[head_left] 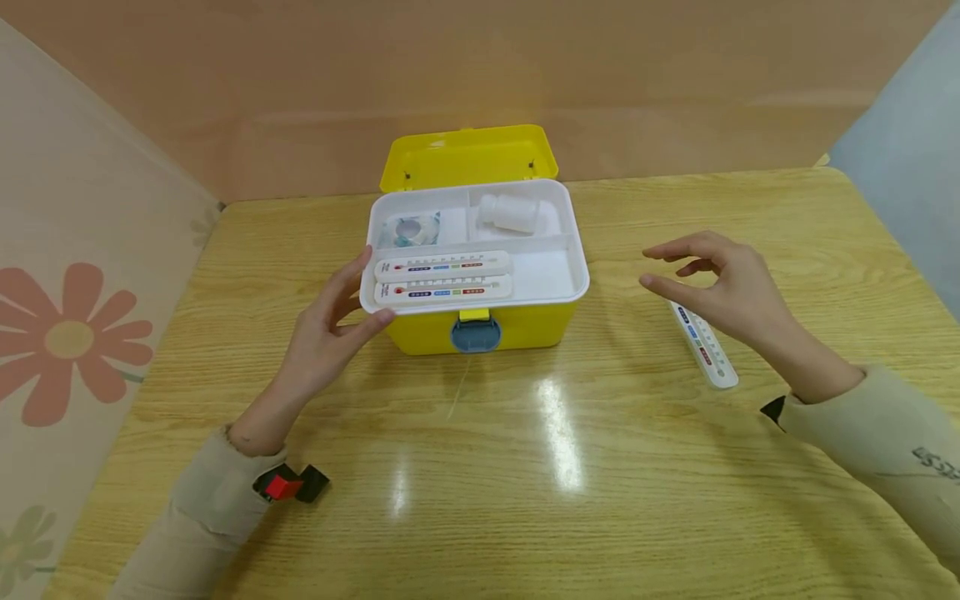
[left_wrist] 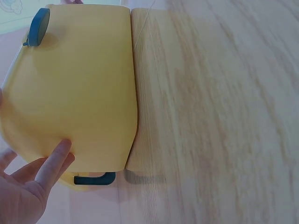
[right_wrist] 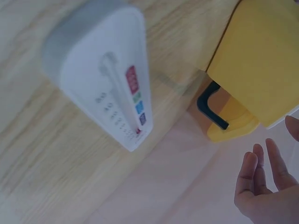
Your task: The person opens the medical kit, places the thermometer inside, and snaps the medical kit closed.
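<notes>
A yellow box (head_left: 525, 325) with a white tray (head_left: 551, 275) in its top stands on the table, its lid (head_left: 480, 154) raised behind. My left hand (head_left: 322, 333) rests at the front left corner, thumb along the front rim and fingers against the side; the left wrist view shows fingertips on the yellow wall (left_wrist: 88, 88). Two white thermometers (head_left: 442, 265) lie side by side in the tray's front compartment. A third thermometer (head_left: 705, 350) lies on the table at right, partly hidden under my right hand (head_left: 727, 283), which hovers with fingers apart, holding nothing.
A white bottle (head_left: 513, 212) lies in the tray's back right compartment, and a clear packet with a ring-shaped item (head_left: 408, 231) in the back left one. A grey-blue latch (head_left: 476, 335) hangs on the box front. A dark handle (right_wrist: 208, 105) shows at the box's side.
</notes>
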`<state>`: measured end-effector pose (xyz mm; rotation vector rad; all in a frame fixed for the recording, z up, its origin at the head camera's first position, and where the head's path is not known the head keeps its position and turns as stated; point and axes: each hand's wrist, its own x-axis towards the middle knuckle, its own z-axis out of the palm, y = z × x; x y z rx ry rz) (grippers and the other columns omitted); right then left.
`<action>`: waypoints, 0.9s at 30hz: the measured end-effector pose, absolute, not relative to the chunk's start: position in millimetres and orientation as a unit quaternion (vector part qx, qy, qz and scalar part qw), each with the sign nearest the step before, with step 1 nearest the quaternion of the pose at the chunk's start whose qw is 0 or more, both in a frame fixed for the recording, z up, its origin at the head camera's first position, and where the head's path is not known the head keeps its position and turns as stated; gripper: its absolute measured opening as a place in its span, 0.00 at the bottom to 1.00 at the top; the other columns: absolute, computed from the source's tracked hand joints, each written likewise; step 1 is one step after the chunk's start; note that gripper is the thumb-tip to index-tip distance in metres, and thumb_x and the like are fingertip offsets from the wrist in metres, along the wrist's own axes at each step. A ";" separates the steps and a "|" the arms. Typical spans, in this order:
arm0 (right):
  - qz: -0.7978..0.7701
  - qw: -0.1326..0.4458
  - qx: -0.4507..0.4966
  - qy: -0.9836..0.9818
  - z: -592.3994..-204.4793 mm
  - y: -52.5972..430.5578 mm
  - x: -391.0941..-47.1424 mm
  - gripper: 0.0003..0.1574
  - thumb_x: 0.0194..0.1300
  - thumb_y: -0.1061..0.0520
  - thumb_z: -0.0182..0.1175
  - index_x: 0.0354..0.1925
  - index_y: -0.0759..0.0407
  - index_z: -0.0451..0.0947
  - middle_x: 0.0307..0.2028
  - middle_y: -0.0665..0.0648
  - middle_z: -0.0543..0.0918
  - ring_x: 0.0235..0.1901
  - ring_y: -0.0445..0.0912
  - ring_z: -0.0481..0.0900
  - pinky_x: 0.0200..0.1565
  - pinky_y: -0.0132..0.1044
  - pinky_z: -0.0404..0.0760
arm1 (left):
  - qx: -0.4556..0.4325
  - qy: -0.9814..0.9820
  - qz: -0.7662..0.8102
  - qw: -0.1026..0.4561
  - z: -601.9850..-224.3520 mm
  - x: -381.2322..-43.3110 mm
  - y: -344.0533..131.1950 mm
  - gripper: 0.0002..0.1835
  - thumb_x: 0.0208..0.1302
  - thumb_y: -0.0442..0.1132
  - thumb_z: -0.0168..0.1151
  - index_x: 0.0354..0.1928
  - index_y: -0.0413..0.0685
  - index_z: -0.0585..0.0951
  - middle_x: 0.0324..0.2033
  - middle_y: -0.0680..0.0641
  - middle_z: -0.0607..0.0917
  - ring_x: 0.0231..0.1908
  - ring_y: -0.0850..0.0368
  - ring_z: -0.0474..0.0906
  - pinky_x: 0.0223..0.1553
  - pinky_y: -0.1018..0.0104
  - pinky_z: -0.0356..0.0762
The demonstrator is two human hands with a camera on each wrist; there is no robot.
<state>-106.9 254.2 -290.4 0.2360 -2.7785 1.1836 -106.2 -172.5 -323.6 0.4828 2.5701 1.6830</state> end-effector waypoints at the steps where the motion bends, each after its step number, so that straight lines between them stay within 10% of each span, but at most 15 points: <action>1: 0.386 0.053 0.075 -0.918 -291.5 255.8 -106.3 0.20 0.58 0.52 0.69 0.50 0.53 0.83 0.43 0.30 0.77 0.41 0.28 0.73 0.40 0.15 0.71 | 0.155 0.827 0.540 0.016 -323.4 -106.2 -172.3 0.39 0.65 0.36 0.61 0.74 0.67 0.56 0.69 0.42 0.65 0.62 0.38 0.69 0.42 0.77 0.80; 15: 0.330 -0.012 0.057 -0.942 -301.5 279.2 -97.1 0.26 0.61 0.47 0.66 0.56 0.54 0.79 0.56 0.57 0.77 0.42 0.26 0.67 0.40 0.19 0.69 | 0.158 0.828 0.538 0.015 -323.3 -107.2 -171.6 0.39 0.66 0.36 0.61 0.74 0.66 0.56 0.69 0.42 0.64 0.62 0.38 0.68 0.42 0.77 0.80; 27: 0.290 -0.047 0.070 -0.953 -307.1 290.9 -89.9 0.31 0.60 0.50 0.67 0.59 0.59 0.75 0.58 0.64 0.75 0.52 0.57 0.73 0.41 0.25 0.72 | 0.154 0.830 0.536 0.015 -324.2 -106.1 -172.6 0.39 0.66 0.35 0.61 0.74 0.66 0.56 0.68 0.42 0.65 0.63 0.37 0.68 0.42 0.77 0.80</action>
